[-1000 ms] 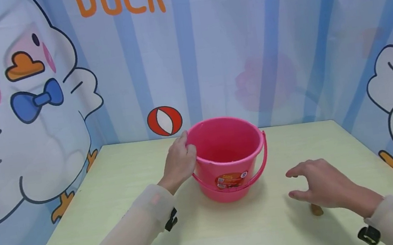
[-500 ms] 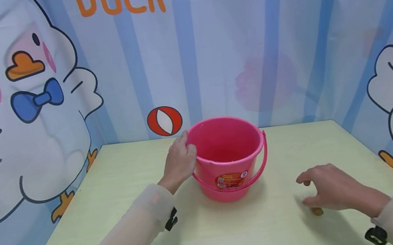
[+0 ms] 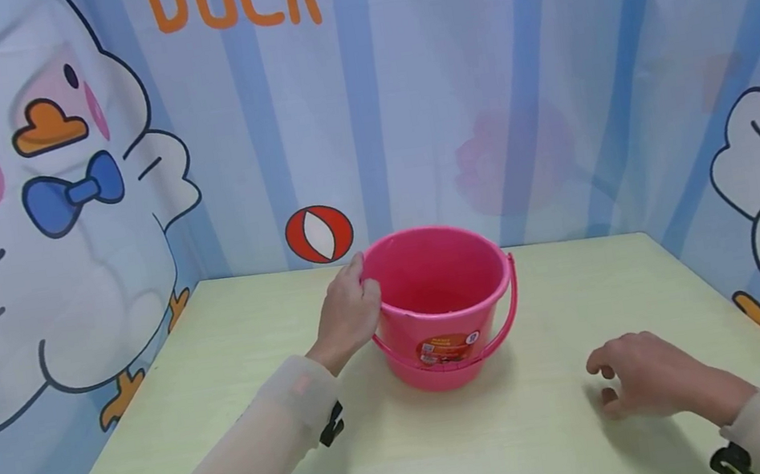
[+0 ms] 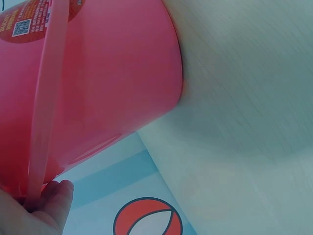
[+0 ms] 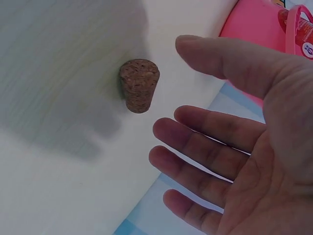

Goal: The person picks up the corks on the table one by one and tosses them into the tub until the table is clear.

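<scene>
A pink bucket stands upright on the pale table, its handle hanging down across the front. My left hand grips the bucket's rim on the left side; in the left wrist view its fingers curl at the rim by the handle's end. Low over the table on the right is my right hand, fingers loosely bent and apart. Just beyond its fingertips, a tapered brown cork stopper shows in the right wrist view, not touched. In the head view the right hand hides that cork.
The pale table reaches back to a blue striped curtain with printed ducks and a red-and-white ball print. The curtain also runs along the left and right sides. The bucket's floor is not visible.
My right hand has moved down and to the right over the cork, which showed below it earlier in the head view. Its thumb and fingers have drawn closer together. Left hand and bucket stay put.
</scene>
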### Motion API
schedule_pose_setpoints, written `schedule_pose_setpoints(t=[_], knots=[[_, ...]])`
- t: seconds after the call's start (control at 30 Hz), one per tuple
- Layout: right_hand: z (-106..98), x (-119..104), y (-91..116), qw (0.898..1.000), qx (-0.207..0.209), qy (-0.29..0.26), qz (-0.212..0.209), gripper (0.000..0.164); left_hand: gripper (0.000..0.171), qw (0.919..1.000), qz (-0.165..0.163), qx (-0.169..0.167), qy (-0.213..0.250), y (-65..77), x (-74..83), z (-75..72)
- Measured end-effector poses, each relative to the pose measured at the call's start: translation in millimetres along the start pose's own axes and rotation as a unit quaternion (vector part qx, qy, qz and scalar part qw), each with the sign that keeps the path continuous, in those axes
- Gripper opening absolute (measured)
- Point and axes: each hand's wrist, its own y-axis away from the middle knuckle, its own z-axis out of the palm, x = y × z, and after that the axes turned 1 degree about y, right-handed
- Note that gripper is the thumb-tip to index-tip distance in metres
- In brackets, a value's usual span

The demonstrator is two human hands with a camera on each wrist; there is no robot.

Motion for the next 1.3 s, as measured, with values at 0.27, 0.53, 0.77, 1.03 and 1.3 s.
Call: schedule_pose_setpoints(t=[0.27, 0.53, 0.77, 1.03, 1.3], knots=[[11, 3, 2, 1.0, 0.004, 0.016, -0.004, 0.025, 0.064, 1.0, -0.003, 0.0, 0.002, 0.3, -0.5, 0.1], [17, 5, 2, 0.999, 0.017, 0.024, -0.013, 0.032, 0.064, 1.0, -0.003, -0.003, -0.003, 0.8, -0.3, -0.2], [18, 3, 1, 0.999, 0.024, 0.032, -0.014, 0.033, 0.065, 1.0, -0.002, -0.003, -0.005, -0.1, -0.3, -0.4], [18, 3, 0, 0.999, 0.02, 0.026, -0.015, 0.034, 0.064, 1.0, -0.002, -0.003, -0.005, -1.1, -0.7, -0.2], [19, 4, 0, 0.999, 0.032, 0.033, -0.029, 0.036, 0.064, 1.0, 0.0, -0.005, -0.003, -0.8, -0.5, -0.6]])
